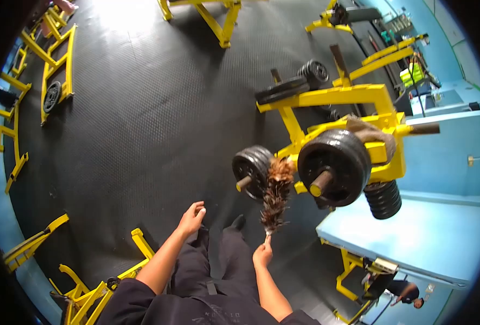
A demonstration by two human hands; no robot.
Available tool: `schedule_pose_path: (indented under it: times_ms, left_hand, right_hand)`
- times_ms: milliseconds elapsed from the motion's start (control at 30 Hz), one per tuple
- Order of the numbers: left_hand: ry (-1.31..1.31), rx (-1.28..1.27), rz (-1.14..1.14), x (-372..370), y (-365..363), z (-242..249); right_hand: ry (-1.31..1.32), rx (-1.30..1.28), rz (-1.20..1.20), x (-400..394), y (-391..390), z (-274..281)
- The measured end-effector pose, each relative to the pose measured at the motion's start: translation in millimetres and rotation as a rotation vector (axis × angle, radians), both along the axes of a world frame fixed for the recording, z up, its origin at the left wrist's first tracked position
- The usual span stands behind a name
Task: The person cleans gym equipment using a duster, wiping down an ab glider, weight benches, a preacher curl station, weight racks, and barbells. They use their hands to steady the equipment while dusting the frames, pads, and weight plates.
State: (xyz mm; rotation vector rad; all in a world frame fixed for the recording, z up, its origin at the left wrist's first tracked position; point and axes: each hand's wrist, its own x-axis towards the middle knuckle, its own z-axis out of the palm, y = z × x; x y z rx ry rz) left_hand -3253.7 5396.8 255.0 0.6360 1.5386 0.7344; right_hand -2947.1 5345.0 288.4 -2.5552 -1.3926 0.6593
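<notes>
My right hand (262, 253) is closed around the handle of a feather duster (276, 197) with brown and dark feathers. The duster points up and away from me, its reddish-brown tip between two stacks of black weight plates. In the view, the feathers overlap the edge of the smaller plate stack (249, 165); whether they touch it I cannot tell. To the right is the larger plate stack (333, 167), on a rusty bar of a yellow weight machine (332, 97). My left hand (192, 218) hangs in front of my legs, holding nothing, fingers loosely stretched.
Black textured rubber floor (142, 135) lies ahead. Yellow frames stand along the left, one with a weight plate (52, 96). A yellow frame (142, 244) is close by my left leg. On the right are a pale blue-white surface (391, 233) and a person (405, 291) in dark clothes.
</notes>
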Motion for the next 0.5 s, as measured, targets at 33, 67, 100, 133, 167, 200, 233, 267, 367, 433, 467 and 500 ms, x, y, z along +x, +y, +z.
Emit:
schedule_pose_path:
  times_ms: [33,67,100,133,167,200,233,267,367,433,467,500]
  left_hand:
    - [-0.032,0.028,-0.021,6,5,-9]
    - [-0.057,-0.006,-0.039,10,11,-12]
    - [-0.084,-0.04,-0.052,13,16,-12]
    - [-0.048,0.0,-0.093,16,18,-14]
    - [-0.055,-0.025,-0.1,19,20,-23]
    - [-0.092,-0.033,-0.102,22,18,-31]
    - [-0.129,-0.042,-0.1,25,16,-38]
    - [-0.135,-0.059,-0.105,27,15,-39]
    - [-0.095,-0.081,-0.12,30,6,-54]
    - [-0.107,-0.098,-0.122,27,-3,-66]
    - [-0.119,-0.104,-0.126,25,-9,-72]
    - [-0.118,-0.112,-0.119,22,-14,-78]
  right_hand:
    - [0.035,0.022,-0.041,-11,1,0]
    - [0.056,0.115,-0.001,-16,-5,-14]
    - [0.086,0.022,-0.077,-26,-7,-15]
    - [0.094,0.069,-0.116,-34,-13,-19]
    - [0.107,0.122,-0.154,-41,-24,-31]
    - [0.121,0.094,-0.226,-47,-37,-45]
    - [0.134,0.067,-0.296,-48,-54,-63]
    - [0.266,0.109,-0.468,-57,-57,-69]
    - [0.746,-0.223,-0.899,-59,-20,-70]
    - [0.828,-0.372,-0.905,-49,4,-94]
    - [0.862,-0.471,-0.844,-48,17,-107]
    - [0.858,-0.58,-0.751,-50,27,-119]
